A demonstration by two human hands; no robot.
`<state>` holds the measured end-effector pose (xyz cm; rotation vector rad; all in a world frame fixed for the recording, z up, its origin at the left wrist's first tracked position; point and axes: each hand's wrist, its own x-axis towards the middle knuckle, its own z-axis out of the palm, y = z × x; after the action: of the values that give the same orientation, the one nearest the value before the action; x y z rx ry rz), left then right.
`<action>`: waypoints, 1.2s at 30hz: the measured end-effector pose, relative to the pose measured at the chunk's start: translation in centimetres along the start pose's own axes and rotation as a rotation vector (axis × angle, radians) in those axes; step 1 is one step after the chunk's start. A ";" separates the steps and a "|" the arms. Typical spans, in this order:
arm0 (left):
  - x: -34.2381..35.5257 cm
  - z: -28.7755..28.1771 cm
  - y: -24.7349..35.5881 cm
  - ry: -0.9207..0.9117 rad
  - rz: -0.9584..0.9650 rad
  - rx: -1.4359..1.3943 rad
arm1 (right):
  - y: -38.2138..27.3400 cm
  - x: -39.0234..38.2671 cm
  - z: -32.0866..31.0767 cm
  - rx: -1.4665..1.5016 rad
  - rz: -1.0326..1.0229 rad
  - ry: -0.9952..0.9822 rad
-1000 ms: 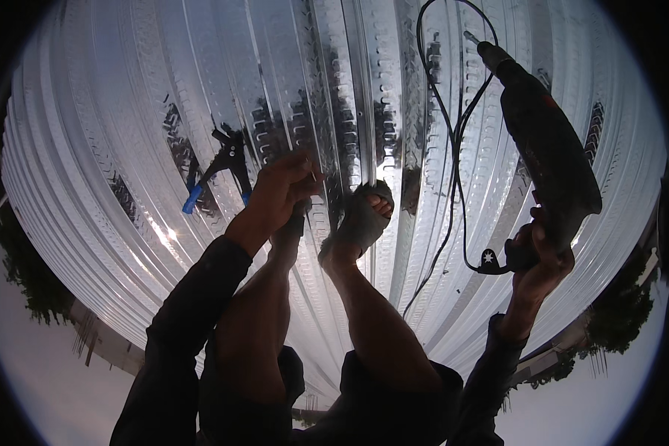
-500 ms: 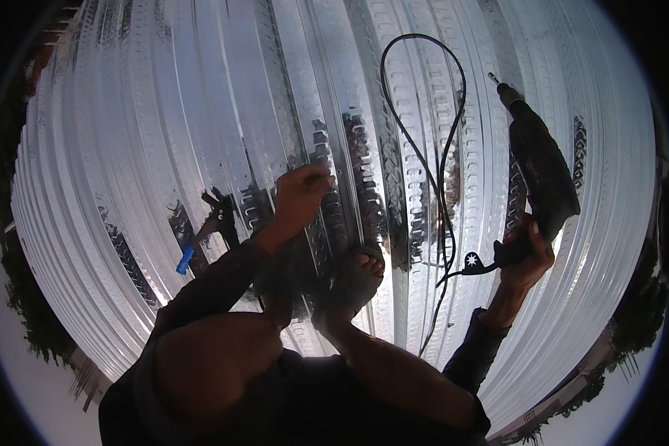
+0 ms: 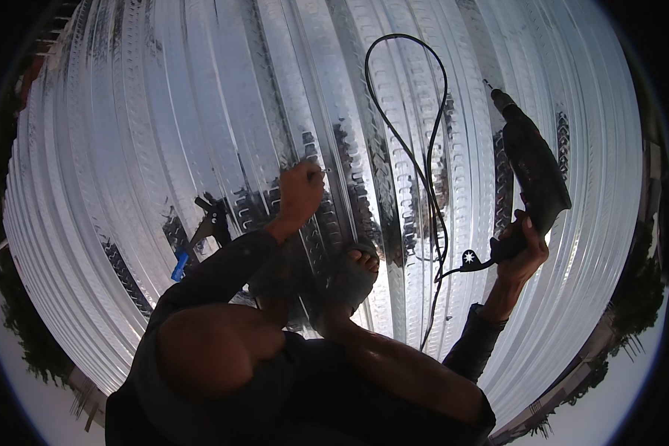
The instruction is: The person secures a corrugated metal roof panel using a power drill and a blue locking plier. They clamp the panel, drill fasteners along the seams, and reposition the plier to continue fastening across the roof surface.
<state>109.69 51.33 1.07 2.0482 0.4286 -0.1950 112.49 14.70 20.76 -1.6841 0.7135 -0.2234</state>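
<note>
My left hand [image 3: 302, 195] is closed in a pinch just above a raised rib of the shiny metal sheeting [image 3: 223, 97]. A tiny tip shows at its fingertips, too small to name. Out to the right, my right hand [image 3: 529, 249] is wrapped round the handle of a dark power drill [image 3: 535, 167]. The drill is held off to the side, with its slim bit [image 3: 487, 85] pointing away from me and up-left in the picture. From the handle's base runs a black cord [image 3: 445, 82], which loops over the ribs between my hands.
My sandalled foot [image 3: 353, 279] rests on the sheeting between my arms. Beside my left forearm lies a dark tool [image 3: 214, 219] and a small blue piece [image 3: 180, 266]. Ribs run lengthwise across the sheet; trees [image 3: 643, 297] show beyond its right edge.
The view has shifted a little, so sheeting, cord and drill sit slightly further left. My left hand stays pinched by the same rib, and my right hand still grips the drill.
</note>
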 end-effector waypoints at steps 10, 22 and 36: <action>0.4 -0.2 0.7 -0.025 0.134 0.218 | 0.4 0.0 1.3 0.026 -0.012 -0.042; 1.2 0.7 1.5 -0.255 0.332 0.544 | 0.0 0.5 1.3 -0.061 -0.006 -0.059; -2.2 -10.6 1.1 0.129 0.043 0.150 | 5.0 4.8 -0.9 0.262 0.179 -0.152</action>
<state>107.64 59.55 7.84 2.2234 0.4603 -0.0701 114.13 10.90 15.13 -1.3642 0.6846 -0.0578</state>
